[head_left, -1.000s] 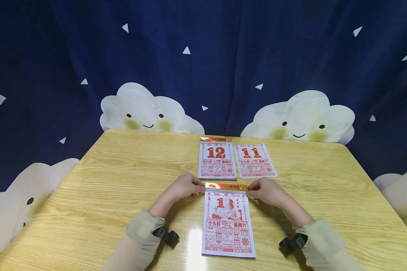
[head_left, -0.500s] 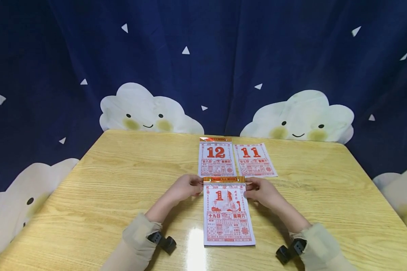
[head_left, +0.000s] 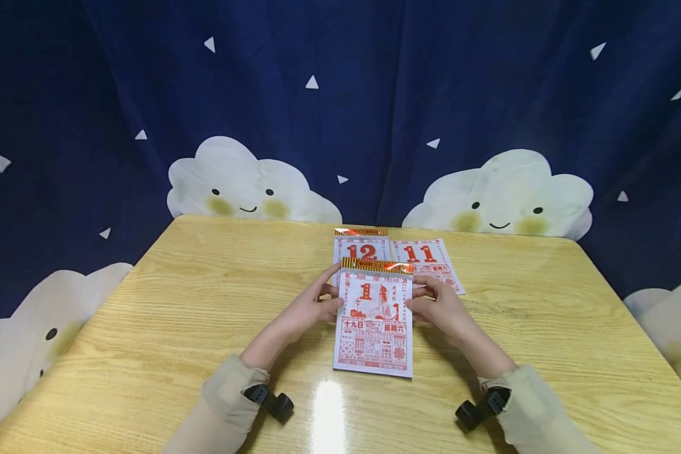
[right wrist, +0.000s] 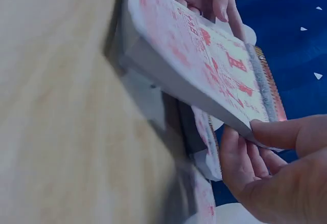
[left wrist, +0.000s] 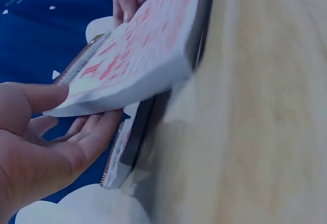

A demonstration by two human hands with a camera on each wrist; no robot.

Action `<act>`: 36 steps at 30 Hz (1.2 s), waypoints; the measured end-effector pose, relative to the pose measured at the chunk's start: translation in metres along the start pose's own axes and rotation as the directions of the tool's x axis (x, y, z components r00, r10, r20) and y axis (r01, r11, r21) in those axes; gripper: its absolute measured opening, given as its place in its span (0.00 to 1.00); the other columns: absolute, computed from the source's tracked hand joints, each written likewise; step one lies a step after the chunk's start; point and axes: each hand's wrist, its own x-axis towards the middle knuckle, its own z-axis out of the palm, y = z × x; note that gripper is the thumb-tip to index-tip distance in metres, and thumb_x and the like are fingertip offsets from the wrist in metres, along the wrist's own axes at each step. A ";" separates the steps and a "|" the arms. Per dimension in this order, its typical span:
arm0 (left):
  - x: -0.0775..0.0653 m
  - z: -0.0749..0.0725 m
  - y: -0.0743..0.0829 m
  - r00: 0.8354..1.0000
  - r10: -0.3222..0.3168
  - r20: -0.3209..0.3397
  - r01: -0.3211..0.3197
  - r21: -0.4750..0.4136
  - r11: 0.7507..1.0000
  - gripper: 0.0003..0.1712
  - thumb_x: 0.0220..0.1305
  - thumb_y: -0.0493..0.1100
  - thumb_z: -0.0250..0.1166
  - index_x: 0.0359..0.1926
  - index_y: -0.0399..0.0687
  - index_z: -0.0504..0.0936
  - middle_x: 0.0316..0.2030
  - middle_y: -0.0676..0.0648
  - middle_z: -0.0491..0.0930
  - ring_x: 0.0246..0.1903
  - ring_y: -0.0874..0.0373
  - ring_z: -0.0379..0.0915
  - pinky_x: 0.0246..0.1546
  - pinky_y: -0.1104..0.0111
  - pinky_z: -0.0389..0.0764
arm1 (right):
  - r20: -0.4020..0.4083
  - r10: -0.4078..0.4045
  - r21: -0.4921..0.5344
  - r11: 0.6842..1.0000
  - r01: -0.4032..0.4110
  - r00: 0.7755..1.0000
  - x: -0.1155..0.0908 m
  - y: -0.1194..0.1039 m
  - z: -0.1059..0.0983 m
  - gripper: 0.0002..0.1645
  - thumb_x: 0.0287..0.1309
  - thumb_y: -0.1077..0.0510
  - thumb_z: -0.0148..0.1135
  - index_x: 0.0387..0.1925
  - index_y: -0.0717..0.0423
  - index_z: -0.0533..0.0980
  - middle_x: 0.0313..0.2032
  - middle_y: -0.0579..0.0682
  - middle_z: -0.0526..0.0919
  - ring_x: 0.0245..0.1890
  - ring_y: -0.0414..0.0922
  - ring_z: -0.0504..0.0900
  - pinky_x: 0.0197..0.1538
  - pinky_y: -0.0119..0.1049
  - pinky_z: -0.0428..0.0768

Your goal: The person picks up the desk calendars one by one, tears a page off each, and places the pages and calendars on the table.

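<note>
A thick tear-off calendar [head_left: 374, 343] showing a red 1 is held tilted, its banded top edge raised above the table. My left hand [head_left: 308, 307] grips its left side near the top, thumb above and fingers beneath, as the left wrist view shows. On the opposite side my right hand [head_left: 444, 310] holds it the same way; in the right wrist view the thumb presses the face of the pad [right wrist: 204, 65]. Behind it lies a second tear-off calendar [head_left: 360, 250] showing 12, its lower part hidden. Beside that is a calendar page [head_left: 422, 252] showing 11, partly covered.
A light wooden table [head_left: 232, 271] carries everything. A dark blue curtain [head_left: 340, 94] with white clouds and triangles hangs behind and beside it. Black wrist cameras [head_left: 269, 402] are strapped to both wrists.
The calendar showing 1 has moved up from the table and away from me, top edge first, and now overlaps the one showing 12. Both hands have moved forward with it.
</note>
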 end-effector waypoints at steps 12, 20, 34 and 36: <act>0.018 -0.006 0.008 0.996 0.058 -0.074 -0.077 -0.296 0.952 0.28 0.66 0.34 0.49 0.67 0.42 0.57 0.50 0.44 0.68 0.42 0.62 0.72 0.48 0.64 0.74 | -0.012 -0.019 0.131 0.991 0.021 1.000 0.018 -0.036 -0.008 0.31 0.56 0.69 0.55 0.60 0.71 0.58 0.37 0.46 0.73 0.32 0.35 0.78 0.37 0.30 0.81; 0.027 -0.009 0.012 0.985 0.168 0.038 -0.124 -0.521 0.844 0.29 0.70 0.37 0.41 0.70 0.50 0.48 0.45 0.49 0.75 0.36 0.59 0.76 0.37 0.68 0.78 | -0.064 -0.037 0.137 0.989 0.046 0.997 0.023 -0.058 -0.007 0.31 0.57 0.67 0.56 0.61 0.68 0.60 0.39 0.47 0.72 0.33 0.35 0.77 0.38 0.27 0.80; 0.039 -0.010 0.010 0.976 0.211 -0.058 -0.202 -0.619 0.759 0.26 0.69 0.32 0.41 0.67 0.46 0.55 0.37 0.49 0.80 0.28 0.60 0.77 0.30 0.71 0.80 | -0.079 -0.797 -0.743 0.447 0.498 0.599 0.018 -0.055 0.010 0.25 0.47 0.64 0.65 0.50 0.64 0.73 0.43 0.58 0.76 0.43 0.53 0.74 0.45 0.43 0.74; 0.040 -0.011 0.010 0.976 0.209 -0.066 -0.205 -0.614 0.762 0.26 0.69 0.32 0.41 0.67 0.46 0.55 0.37 0.49 0.80 0.28 0.60 0.77 0.30 0.72 0.80 | 0.038 -0.861 -0.773 0.296 0.561 0.506 0.016 -0.054 0.014 0.18 0.45 0.66 0.66 0.43 0.63 0.77 0.39 0.56 0.78 0.41 0.53 0.74 0.45 0.44 0.73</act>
